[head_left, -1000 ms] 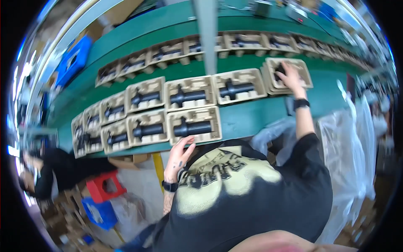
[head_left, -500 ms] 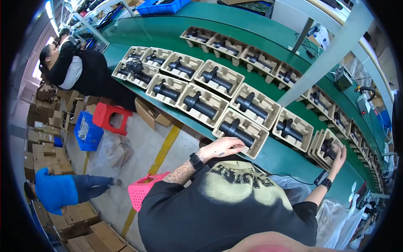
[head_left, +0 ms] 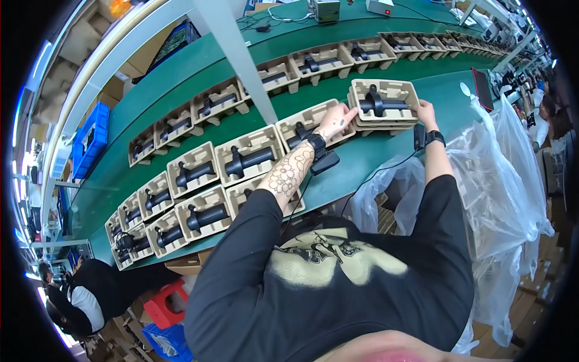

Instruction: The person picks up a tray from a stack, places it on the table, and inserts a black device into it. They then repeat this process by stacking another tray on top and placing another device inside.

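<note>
A short stack of beige moulded trays [head_left: 409, 93] stands on the green workbench, and the top one holds a black cylindrical part with a ring-shaped clamp [head_left: 381, 105]. My left hand [head_left: 338, 119] is closed with its fingers at the left end of the top tray. At the opposite end, my right hand [head_left: 426, 114] grips the tray's right edge, its fingers partly hidden. My left wrist and hand pass over another beige tray [head_left: 283, 128] with a similar black part in it. Both wrists carry dark bands with small black devices.
Two rows of filled trays [head_left: 188, 161] run to the left. Behind them, more trays [head_left: 316, 62] line the green bench past a grey metal post [head_left: 236, 54]. Clear plastic bags [head_left: 500, 175] hang at the right. A co-worker [head_left: 90, 295] is at the far left, near a red stool [head_left: 164, 306].
The view has swung right. My left hand has moved from the near tray to the left end of the stack. My right hand stays at the stack's right end.
</note>
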